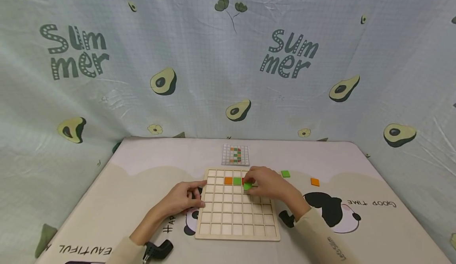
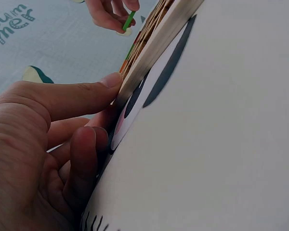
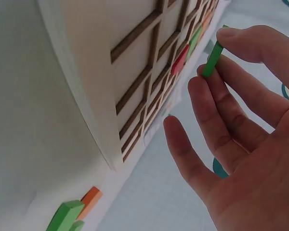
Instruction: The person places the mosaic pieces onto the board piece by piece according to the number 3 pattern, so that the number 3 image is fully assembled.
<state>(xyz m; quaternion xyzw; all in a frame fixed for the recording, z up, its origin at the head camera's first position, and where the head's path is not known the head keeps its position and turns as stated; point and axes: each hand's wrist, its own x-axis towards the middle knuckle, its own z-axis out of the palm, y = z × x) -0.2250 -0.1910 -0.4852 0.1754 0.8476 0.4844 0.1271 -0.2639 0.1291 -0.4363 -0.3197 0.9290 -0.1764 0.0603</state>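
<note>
A pale wooden grid board (image 1: 227, 219) lies flat on the table. In one of its upper rows sit an orange tile (image 1: 228, 181), a green tile (image 1: 237, 181) and a red tile (image 3: 180, 59), the red one mostly covered by fingers in the head view. My right hand (image 1: 265, 181) pinches another green tile (image 3: 212, 58) between thumb and fingertips, over the board beside the red tile; its little finger stands apart. At the board's left edge, my left hand (image 1: 179, 197) rests its thumb and index fingertip against the wood, its other fingers bent underneath.
Beyond the board lies a printed card (image 1: 236, 155) with a coloured grid pattern. To the board's right are a loose green tile (image 1: 285, 173) and an orange tile (image 1: 315, 182). The tablecloth (image 1: 142, 157) carries panda prints and lettering; a printed curtain (image 1: 199, 50) hangs behind.
</note>
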